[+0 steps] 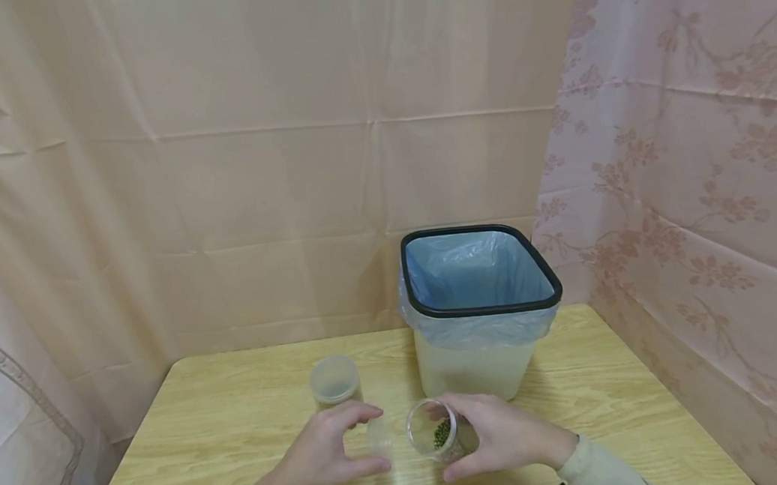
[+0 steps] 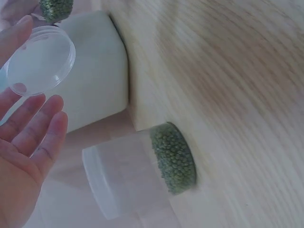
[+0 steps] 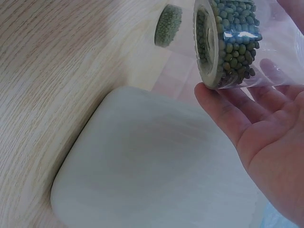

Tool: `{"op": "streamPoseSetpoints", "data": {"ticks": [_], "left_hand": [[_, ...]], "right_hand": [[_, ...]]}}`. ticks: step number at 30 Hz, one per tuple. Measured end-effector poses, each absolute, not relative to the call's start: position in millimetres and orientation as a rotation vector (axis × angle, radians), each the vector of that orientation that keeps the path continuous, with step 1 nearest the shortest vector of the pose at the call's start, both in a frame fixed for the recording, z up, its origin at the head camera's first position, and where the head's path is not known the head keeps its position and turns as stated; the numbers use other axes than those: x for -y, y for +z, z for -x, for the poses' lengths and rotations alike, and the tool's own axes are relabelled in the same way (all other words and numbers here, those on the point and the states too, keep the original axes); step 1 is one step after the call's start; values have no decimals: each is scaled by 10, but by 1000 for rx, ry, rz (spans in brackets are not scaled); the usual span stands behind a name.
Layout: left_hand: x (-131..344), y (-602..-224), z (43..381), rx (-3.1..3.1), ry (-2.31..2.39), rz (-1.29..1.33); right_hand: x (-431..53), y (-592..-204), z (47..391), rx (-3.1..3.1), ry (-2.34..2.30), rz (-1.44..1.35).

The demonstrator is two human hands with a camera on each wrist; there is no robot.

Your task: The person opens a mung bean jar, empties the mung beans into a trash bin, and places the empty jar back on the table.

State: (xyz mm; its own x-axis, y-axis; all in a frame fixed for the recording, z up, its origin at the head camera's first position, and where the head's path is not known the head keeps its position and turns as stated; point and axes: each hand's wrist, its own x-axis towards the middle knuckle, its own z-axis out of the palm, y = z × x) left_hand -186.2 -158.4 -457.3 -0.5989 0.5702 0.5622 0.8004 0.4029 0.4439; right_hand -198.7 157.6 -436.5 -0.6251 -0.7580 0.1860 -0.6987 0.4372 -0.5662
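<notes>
My left hand (image 1: 325,448) pinches a clear plastic lid (image 2: 42,61) between thumb and fingers, held on edge above the table. Just to its right, my right hand (image 1: 506,433) grips a clear plastic jar (image 1: 420,429) around its side. That jar has no lid on and tilts with its mouth toward the left hand. Green mung beans (image 3: 236,40) lie at its bottom. Beyond the left hand, a second clear jar (image 2: 126,168) stands upright on the table with its lid on. A layer of mung beans (image 2: 173,159) fills its lower part.
A cream-coloured bin (image 1: 475,368) with a black rim and a blue liner bag (image 1: 478,266) stands on the wooden table (image 1: 239,433), behind the right hand. Beige curtains (image 1: 255,169) hang behind the table, and a pink floral curtain (image 1: 695,176) hangs at the right.
</notes>
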Motion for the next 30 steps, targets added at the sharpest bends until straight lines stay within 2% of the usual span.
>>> {"op": "streamPoseSetpoints", "data": {"ticks": [17,30], "left_hand": [[1716,-4896,1853,2593,-972,1089],[1730,-4976,1871,2673,-963,1053]], "right_hand": [[-1557,-4390,1985,-2606,-925,1349],[-1564,-4395,1986,-2600,-931,1331]]}}
